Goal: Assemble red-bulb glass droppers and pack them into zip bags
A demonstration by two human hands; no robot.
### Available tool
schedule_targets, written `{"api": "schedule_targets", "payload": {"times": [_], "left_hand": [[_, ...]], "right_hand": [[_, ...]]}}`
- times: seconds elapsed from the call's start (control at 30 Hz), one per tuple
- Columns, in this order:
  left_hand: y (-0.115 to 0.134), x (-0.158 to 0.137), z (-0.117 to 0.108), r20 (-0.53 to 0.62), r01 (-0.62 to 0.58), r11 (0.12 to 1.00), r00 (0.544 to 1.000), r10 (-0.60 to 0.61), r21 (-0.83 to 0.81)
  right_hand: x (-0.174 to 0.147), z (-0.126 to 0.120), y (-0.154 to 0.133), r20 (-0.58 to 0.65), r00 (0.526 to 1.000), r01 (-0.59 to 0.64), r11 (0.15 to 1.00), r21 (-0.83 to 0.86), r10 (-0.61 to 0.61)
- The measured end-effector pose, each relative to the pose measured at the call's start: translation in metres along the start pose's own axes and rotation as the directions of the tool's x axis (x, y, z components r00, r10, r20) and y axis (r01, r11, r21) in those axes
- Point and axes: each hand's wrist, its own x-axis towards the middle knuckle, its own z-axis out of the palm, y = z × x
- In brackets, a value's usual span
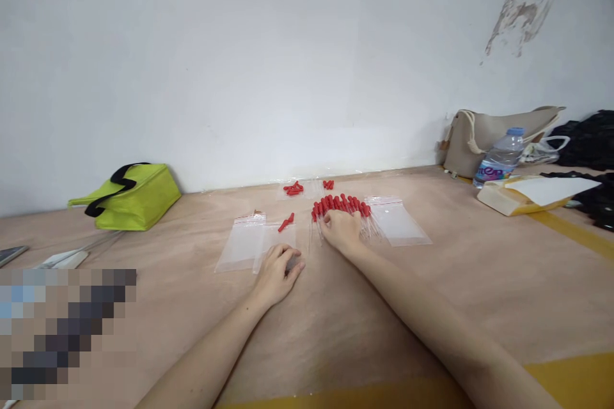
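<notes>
A fan of thin clear droppers with red rubber bulbs (336, 203) lies at the middle of the table. My right hand (343, 230) reaches over their clear stems, fingers curled and pinched on a dropper; its fingertips are partly hidden. To the left, my left hand (278, 273) rests on the table with nothing in it, fingers loosely bent and thumb apart. Just beyond it lie flat clear zip bags (238, 246), with loose red bulbs (286, 223) on one of them. Another clear zip bag (400, 223) lies right of the droppers.
Two small groups of red bulbs (293, 188) lie farther back near the wall. A lime-green bag (139, 195) stands at the left. On the right are a water bottle (499, 156), a beige bag (494, 128) and an opened paper packet (508, 197).
</notes>
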Motion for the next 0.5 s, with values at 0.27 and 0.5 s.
{"api": "schedule_targets", "payload": {"times": [0.27, 0.5], "left_hand": [[0.002, -0.001, -0.001, 0.006, -0.01, 1.0, 1.0, 0.01, 0.005], [-0.014, 0.028, -0.009, -0.09, 0.105, 0.991, 0.991, -0.098, 0.078]], "right_hand": [[0.003, 0.016, -0.038, 0.218, 0.976, 0.028, 0.984, -0.176, 0.011], [0.0, 0.01, -0.04, 0.272, 0.961, -0.007, 0.991, -0.137, 0.045]]}}
